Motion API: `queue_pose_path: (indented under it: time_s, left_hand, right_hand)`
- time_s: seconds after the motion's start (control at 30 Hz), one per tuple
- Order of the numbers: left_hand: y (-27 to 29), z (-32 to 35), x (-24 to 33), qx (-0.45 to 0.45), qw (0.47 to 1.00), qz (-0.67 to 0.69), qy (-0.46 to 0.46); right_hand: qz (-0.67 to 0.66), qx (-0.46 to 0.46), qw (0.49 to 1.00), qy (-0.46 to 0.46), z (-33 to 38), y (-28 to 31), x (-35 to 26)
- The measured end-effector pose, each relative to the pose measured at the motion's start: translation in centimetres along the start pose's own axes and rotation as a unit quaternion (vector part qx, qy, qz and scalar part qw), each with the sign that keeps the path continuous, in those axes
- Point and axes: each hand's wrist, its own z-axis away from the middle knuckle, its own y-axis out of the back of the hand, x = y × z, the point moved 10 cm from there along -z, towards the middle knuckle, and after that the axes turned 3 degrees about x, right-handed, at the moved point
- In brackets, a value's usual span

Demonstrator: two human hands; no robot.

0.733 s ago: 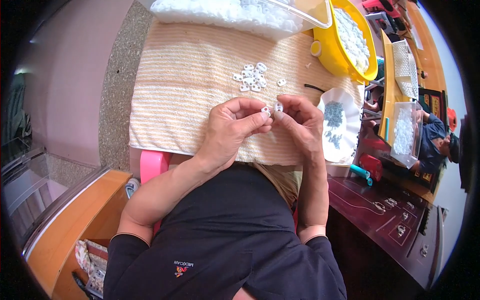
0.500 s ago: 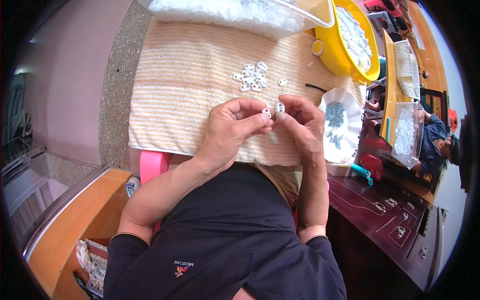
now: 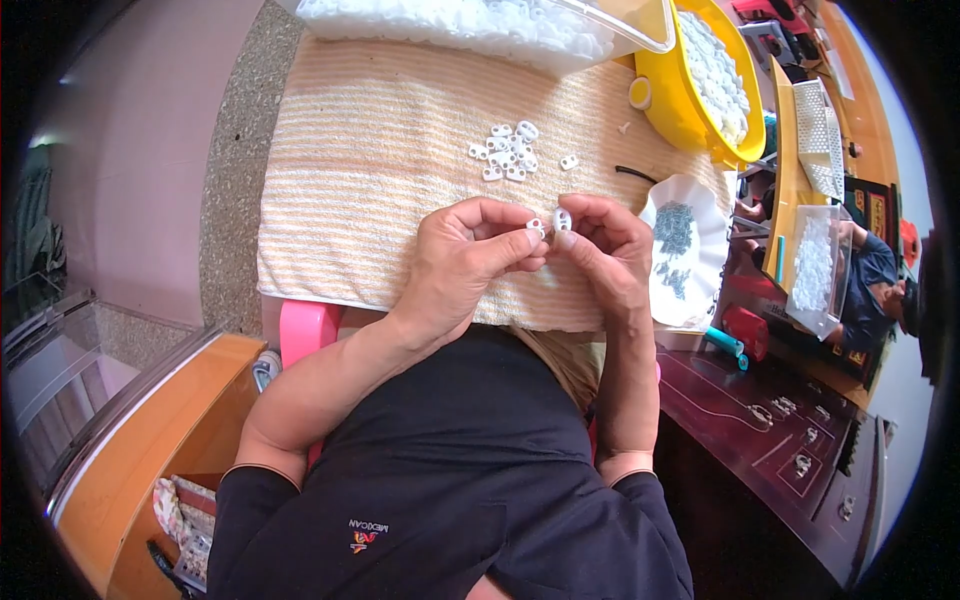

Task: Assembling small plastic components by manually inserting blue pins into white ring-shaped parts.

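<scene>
Over the striped towel point(image 3: 360, 200), my left hand point(image 3: 462, 250) pinches a small white plastic piece with holes point(image 3: 536, 225) between thumb and forefinger. My right hand point(image 3: 612, 245) is closed on a white oval two-hole piece point(image 3: 562, 219), held upright just beside the first one. Whether the two pieces touch is hard to make out. Beyond my fingertips lies a loose pile of similar white two-hole pieces point(image 3: 508, 153). One single white piece point(image 3: 569, 162) rests apart, to the right of the pile.
A clear bin point(image 3: 655, 25) of white parts stands at the far edge, with a yellow tub point(image 3: 665, 110) of white pieces beside it. At right, a white fluted dish point(image 3: 705, 235) holds small dark bits. A black strip point(image 3: 635, 173) lies near it. Another person point(image 3: 868, 285) sits far right.
My hands keep nearly the same place and grip. The white oval piece in my right hand has turned slightly. The whole view has shifted a little.
</scene>
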Motion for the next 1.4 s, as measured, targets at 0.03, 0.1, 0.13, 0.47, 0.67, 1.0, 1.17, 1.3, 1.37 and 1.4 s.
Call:
queue_pose_path:
  time_s: [0.03,0.1,0.13,0.47,0.67,1.0,1.17,1.3,1.37,1.4]
  left_hand:
    - [-0.01,0.00,-0.03,-0.002,1.000,0.002,0.000]
    - [-0.02,0.02,-0.04,-0.004,1.000,0.003,0.001]
    - [-0.04,0.03,-0.01,-0.005,1.000,0.002,0.002]
    - [-0.11,0.10,0.05,-0.005,1.000,-0.004,0.005]
    - [-0.18,0.14,0.02,-0.006,1.000,-0.006,0.009]
    - [-0.23,0.15,-0.07,-0.007,1.000,-0.011,0.010]
    - [-0.30,0.14,-0.04,-0.008,1.000,-0.012,0.010]
    - [-0.40,0.20,0.02,-0.011,1.000,-0.010,0.012]
    - [-0.39,0.19,-0.04,-0.012,1.000,-0.013,0.014]
    - [-0.40,0.20,-0.03,-0.012,1.000,-0.013,0.014]
  right_hand:
    - [-0.005,0.001,1.000,-0.002,0.02,0.06,0.11]
    - [-0.011,-0.003,1.000,-0.007,0.07,0.09,0.29]
    - [-0.016,-0.007,1.000,-0.011,0.10,0.03,0.40]
    - [-0.042,-0.007,0.999,-0.004,0.12,-0.18,0.12]
    - [-0.045,-0.010,0.999,-0.014,0.19,-0.22,0.24]
    - [-0.045,-0.016,0.999,-0.007,0.12,-0.19,0.25]
    - [-0.046,-0.027,0.999,0.005,0.04,-0.43,0.00]
    - [-0.044,-0.038,0.998,0.005,0.10,-0.46,-0.15]
    - [-0.039,-0.046,0.998,-0.002,0.14,-0.40,0.08]
    - [-0.033,-0.048,0.998,0.003,0.14,-0.40,0.04]
